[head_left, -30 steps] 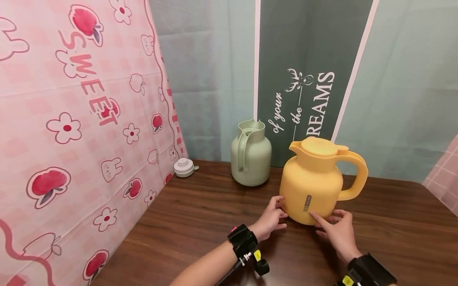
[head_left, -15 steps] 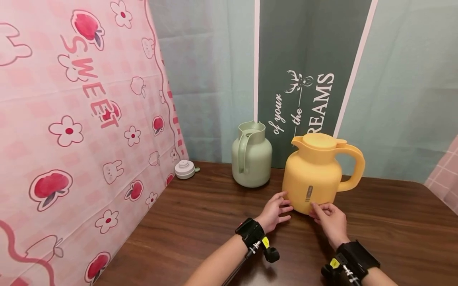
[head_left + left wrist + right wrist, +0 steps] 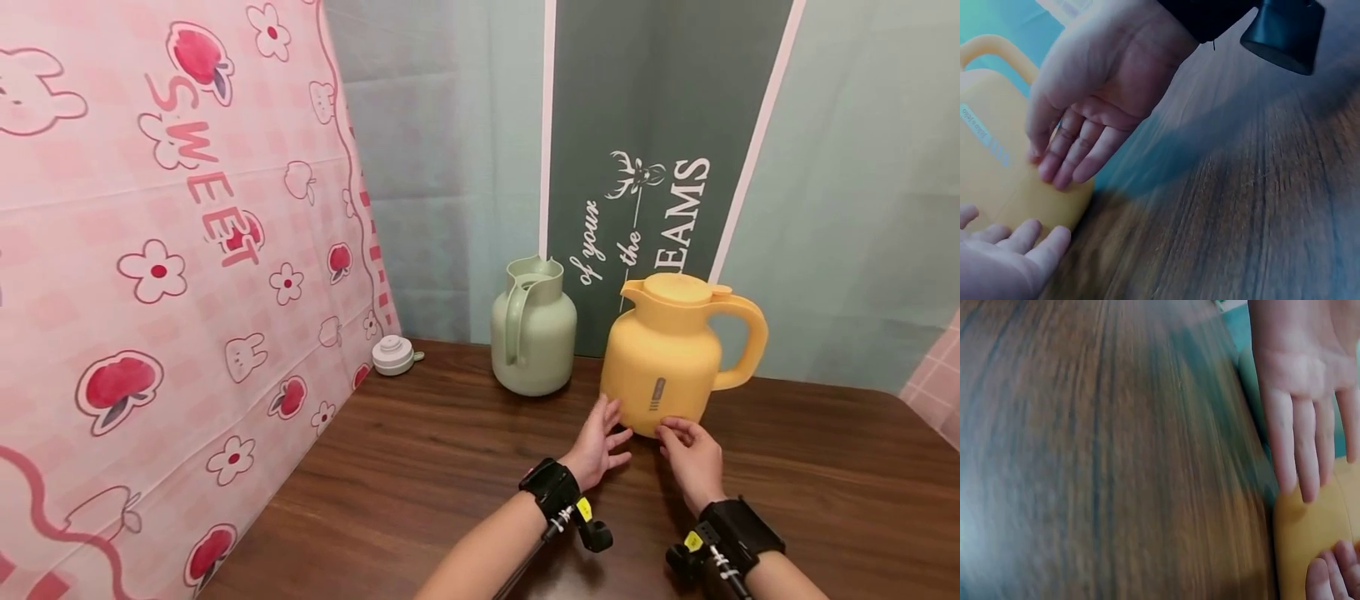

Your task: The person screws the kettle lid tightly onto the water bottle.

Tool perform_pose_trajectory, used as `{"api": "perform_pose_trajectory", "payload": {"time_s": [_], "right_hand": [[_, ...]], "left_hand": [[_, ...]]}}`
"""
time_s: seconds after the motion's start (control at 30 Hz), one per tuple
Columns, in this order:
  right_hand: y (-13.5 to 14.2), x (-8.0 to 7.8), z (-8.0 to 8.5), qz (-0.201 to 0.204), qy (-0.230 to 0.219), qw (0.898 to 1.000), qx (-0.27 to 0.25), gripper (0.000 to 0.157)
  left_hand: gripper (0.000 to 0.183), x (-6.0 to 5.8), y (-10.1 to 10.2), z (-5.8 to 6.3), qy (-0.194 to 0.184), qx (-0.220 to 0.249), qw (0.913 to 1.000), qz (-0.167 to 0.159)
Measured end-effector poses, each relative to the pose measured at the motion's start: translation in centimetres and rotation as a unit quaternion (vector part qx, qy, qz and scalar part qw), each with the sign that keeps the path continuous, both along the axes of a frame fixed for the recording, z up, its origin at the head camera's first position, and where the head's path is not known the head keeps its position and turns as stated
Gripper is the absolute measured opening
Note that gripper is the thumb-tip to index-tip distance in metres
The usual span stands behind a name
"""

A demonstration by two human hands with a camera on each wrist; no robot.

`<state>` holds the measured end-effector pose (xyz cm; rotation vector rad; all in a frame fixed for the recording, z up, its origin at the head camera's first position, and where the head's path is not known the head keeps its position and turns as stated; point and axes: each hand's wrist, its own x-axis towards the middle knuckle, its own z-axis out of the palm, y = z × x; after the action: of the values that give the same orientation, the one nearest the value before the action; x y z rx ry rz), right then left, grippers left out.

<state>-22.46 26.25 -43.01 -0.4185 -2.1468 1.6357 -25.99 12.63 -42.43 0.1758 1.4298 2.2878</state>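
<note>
at lower right, the left hand [image 3: 597, 447] and right hand [image 3: 696, 465], loose-fingered, grasp nothing; lopsided pushing could tip the yellow jug [image 3: 660, 358].

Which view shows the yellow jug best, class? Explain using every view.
The head view: there the yellow jug appears almost whole, with spout, lid and handle. The left wrist view crops it to part of the body, label and handle; the right wrist view catches only plain body at lower right.

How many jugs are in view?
2: a pale green, rounded jug near the brown wood-grain table's back edge, and a yellow, rounded, lidded jug to its right, by the left hand and right hand.
</note>
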Motion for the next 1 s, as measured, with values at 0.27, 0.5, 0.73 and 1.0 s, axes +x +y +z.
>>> {"api": "perform_pose_trajectory", "payload": {"time_s": [0.27,0.5,0.73,1.0], "right_hand": [[-0.4,0.1,0.6,0.036,-0.032,0.999,0.014,0.04],[-0.2,-0.2,1.0,0.068,-0.075,0.995,-0.018,0.051],[-0.4,-0.6,1.3,0.092,-0.084,0.992,-0.034,0.056],[-0.4,-1.0,1.6,0.122,-0.096,0.987,-0.037,0.06]], "left_hand": [[0.099,-0.7,0.6,-0.2,0.0,0.036,0.9993,-0.015],[0.097,-1.0,1.6,0.1,0.002,0.039,0.9991,-0.019],[0.092,-1.4,2.6,-0.2,0.003,0.025,0.9996,-0.01],[0.095,-1.4,2.7,-0.5,0.014,0.021,0.9995,-0.018]]}}
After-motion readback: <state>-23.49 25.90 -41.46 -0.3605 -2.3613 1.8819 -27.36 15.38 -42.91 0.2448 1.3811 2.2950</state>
